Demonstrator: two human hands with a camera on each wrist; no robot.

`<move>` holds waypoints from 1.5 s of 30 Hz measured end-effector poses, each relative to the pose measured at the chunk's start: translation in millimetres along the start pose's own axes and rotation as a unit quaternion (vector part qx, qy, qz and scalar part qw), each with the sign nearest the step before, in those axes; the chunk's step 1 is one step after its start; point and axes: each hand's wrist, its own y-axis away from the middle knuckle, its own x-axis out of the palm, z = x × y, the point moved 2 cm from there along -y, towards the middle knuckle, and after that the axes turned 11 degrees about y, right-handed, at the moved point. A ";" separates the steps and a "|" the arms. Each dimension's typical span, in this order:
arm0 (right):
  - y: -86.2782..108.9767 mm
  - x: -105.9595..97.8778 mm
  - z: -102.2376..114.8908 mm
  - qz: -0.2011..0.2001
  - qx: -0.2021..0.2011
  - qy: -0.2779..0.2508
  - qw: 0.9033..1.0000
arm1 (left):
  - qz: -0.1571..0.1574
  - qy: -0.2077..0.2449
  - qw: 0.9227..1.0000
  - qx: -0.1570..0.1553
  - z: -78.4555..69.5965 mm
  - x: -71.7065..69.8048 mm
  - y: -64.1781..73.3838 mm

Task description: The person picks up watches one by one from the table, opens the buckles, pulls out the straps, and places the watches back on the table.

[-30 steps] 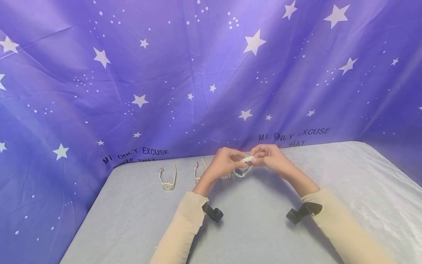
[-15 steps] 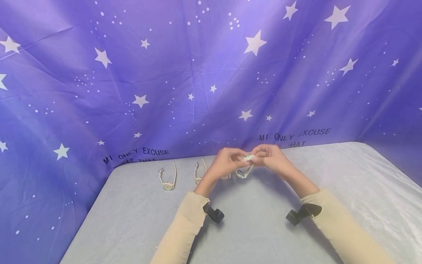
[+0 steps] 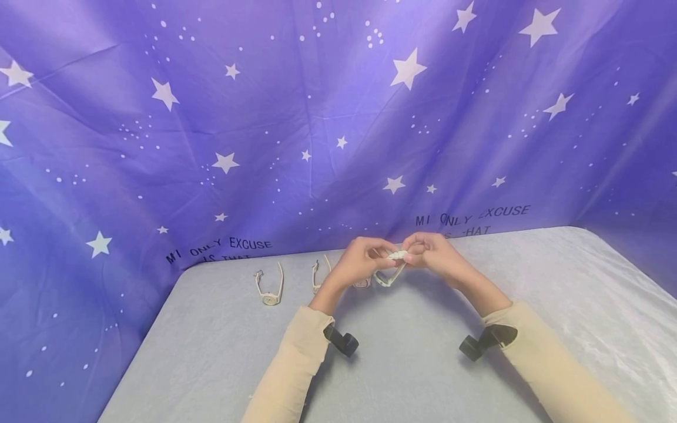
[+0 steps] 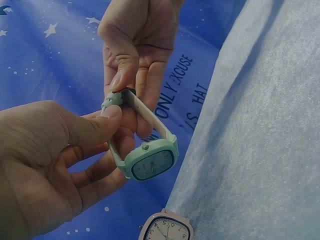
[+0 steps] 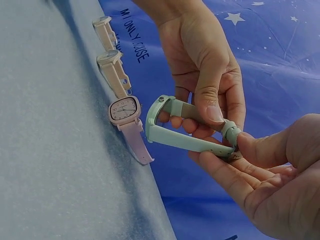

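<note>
A mint-green wristwatch [image 4: 150,159] hangs between both hands, its squarish dial facing the left wrist camera. Its strap is bent into a loop, with the two ends meeting at the fingertips. My left hand [image 3: 359,261] pinches the strap beside the keeper loops, thumb on top. From the other side, my right hand [image 3: 436,255] pinches the strap ends at the buckle between thumb and fingers. The buckle itself is partly hidden by the fingertips. In the right wrist view, the holed strap half [image 5: 192,142] runs to the right fingers.
A pink square watch [image 5: 123,110] lies on the grey cloth-covered table [image 3: 402,364] just beyond the held one. Two pale watches, one at the left [image 3: 270,298] and one partly behind the left wrist [image 3: 317,288], continue the row. A purple star-printed curtain [image 3: 317,117] hangs behind.
Both hands stay in nearly the same place. The green watch's case swings slightly right, then back left, as the fingers shift a little at the strap ends.
</note>
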 end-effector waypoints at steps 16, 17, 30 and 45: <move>0.9 0.4 4.5 -0.025 0.012 0.012 1.000 | -0.014 0.033 0.999 -0.013 3.7 3.4 -2.9; 0.7 0.2 4.4 -0.025 0.013 0.014 1.000 | -0.014 0.032 0.999 -0.012 3.5 3.2 -2.7; 0.3 0.8 2.7 -0.014 0.013 -0.004 1.000 | -0.011 0.023 1.000 -0.015 3.0 2.2 -1.3; 2.6 2.5 4.2 -0.010 0.003 -0.021 1.000 | -0.013 0.027 0.999 -0.019 0.9 0.7 0.8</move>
